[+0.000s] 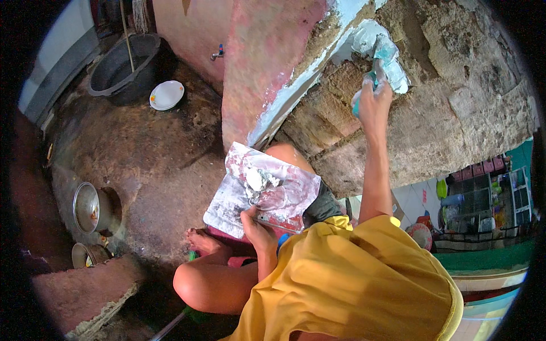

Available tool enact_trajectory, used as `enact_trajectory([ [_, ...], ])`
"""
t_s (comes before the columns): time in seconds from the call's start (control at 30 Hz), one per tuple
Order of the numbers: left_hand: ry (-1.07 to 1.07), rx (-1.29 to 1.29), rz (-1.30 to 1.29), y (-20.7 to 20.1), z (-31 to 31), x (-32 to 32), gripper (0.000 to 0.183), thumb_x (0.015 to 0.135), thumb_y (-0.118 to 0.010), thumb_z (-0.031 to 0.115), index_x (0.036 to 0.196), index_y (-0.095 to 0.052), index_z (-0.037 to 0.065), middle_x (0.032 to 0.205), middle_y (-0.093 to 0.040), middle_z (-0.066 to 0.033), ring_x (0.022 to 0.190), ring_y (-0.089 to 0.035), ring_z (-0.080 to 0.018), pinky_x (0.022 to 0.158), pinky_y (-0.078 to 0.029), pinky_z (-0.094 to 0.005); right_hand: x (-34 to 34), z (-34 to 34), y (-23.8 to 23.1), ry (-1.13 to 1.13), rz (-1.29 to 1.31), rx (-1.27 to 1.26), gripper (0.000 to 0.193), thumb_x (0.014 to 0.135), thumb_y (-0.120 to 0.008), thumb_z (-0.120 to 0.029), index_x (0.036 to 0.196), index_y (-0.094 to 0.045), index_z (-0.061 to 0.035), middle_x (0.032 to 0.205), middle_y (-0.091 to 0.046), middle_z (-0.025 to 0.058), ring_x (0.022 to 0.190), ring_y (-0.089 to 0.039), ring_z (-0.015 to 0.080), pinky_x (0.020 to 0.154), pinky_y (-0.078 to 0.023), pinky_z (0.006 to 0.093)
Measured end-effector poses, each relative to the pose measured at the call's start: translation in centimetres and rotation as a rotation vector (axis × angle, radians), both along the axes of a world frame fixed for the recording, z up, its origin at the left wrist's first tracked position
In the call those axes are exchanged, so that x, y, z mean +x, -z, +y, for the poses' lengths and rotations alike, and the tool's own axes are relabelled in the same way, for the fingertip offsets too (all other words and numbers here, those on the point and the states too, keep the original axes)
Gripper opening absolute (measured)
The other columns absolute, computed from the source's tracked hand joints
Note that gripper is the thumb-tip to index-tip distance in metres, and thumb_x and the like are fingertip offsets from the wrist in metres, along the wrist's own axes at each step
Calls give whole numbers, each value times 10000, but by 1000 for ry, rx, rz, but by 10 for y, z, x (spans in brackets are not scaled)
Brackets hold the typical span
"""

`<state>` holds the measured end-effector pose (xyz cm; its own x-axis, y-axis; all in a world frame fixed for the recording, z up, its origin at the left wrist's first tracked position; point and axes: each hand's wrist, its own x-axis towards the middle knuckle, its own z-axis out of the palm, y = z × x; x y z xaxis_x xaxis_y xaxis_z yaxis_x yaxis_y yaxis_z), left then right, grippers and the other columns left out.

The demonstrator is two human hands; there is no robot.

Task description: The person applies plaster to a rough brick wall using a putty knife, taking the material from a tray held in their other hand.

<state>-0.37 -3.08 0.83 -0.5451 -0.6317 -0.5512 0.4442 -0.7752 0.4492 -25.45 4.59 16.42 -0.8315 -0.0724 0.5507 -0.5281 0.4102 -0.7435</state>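
My right hand (376,101) reaches up to the rough wall and is closed around a putty knife (379,69), teal and smeared with white; the exact shape of its blade is hard to make out. It meets a patch of wet white plaster (367,35) at the wall's corner. Down by my lap, my left hand (259,232) grips the near edge of a flat board (290,184) streaked white and reddish, its fingers partly hidden underneath. A small lump of white plaster (257,179) rests on the board, beyond my left thumb.
Left of me on the dark floor stand a large black basin (122,71) with a stick in it, a white plate (166,95) and a metal pot (88,207). A tap (217,52) juts from the pink wall (256,68). Racks with household goods (483,196) lie to the right.
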Motion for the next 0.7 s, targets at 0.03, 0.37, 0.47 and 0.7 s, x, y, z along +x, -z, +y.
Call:
enact_trajectory([
  [0.03,5,10,-2,-2,-2,2,181,825,-476,254,801,-521,80,796,-516,-24,757,-499,-170,749,-409,-309,13,-11,-9,-12,-79,-41,488,864,-463,-55,1327,-344,44,784,-560,111,582,-534,166,570,-454,309],
  [0.37,-2,50,20,10,5,-4,188,805,-483,235,837,-539,59,831,-548,-46,796,-525,-192,763,-421,-319,38,-15,11,-69,-139,-43,506,889,-434,-44,1365,-279,29,773,-534,95,476,-545,143,441,-429,287],
  [0.47,30,17,45,2,3,-2,195,807,-476,235,844,-540,55,836,-547,-46,807,-526,-190,773,-419,-315,66,-16,12,-109,-98,-50,498,894,-422,-28,1372,-287,4,812,-535,92,482,-509,120,452,-421,266],
  [0.7,47,16,68,-1,0,0,176,814,-472,230,823,-530,64,832,-540,-38,812,-517,-179,787,-404,-306,52,-6,-8,-121,54,-106,508,895,-436,-45,1379,-286,-13,832,-537,78,500,-482,102,453,-416,263],
])
